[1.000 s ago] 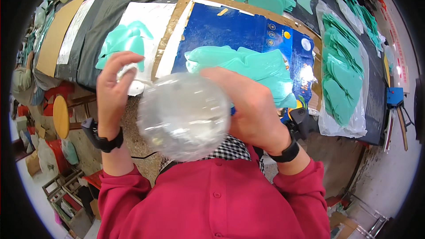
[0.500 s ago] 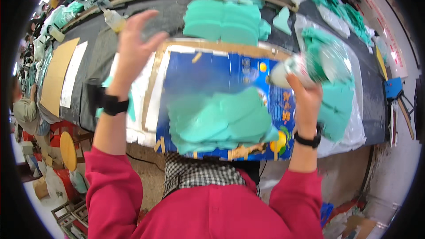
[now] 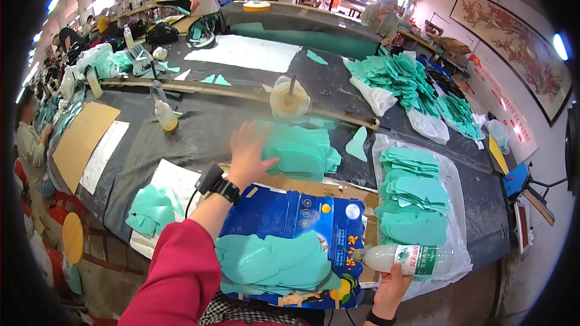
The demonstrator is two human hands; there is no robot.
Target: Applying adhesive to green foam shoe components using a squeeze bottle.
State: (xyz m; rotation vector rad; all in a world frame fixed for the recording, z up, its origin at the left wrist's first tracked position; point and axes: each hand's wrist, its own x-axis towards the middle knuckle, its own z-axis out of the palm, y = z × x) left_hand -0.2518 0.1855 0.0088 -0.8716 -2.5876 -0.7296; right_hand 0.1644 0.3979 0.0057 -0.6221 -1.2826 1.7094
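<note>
My left hand (image 3: 246, 152) reaches forward, thumb and fingers spread, at the left side of a stack of green cut pieces (image 3: 297, 154) beyond the board. Its fingertips are blurred, so I cannot tell whether they touch the stack. In my right hand (image 3: 391, 290) lies a plastic bottle (image 3: 386, 259) with a green and white label, held sideways, its narrow tip pointing left. Cloudy whitish content shows inside. Between my arms is a blue printed cardboard sheet (image 3: 272, 208), with a loose pile of overlapping green pieces (image 3: 275, 259) on its near part.
Right of the cardboard, more green stacks (image 3: 414, 184) lie on a plastic sheet (image 3: 456, 229). Behind stand a round tub with a stick (image 3: 289, 99) and a wooden strip (image 3: 220, 92). A squeeze bottle (image 3: 165, 116) and brown cardboard (image 3: 84, 142) are at left. Other people work farther off.
The view has tilted up toward the room. My left hand has gone from the raised position at left to the far green stack. The bottle in my right hand now lies nearly level.
</note>
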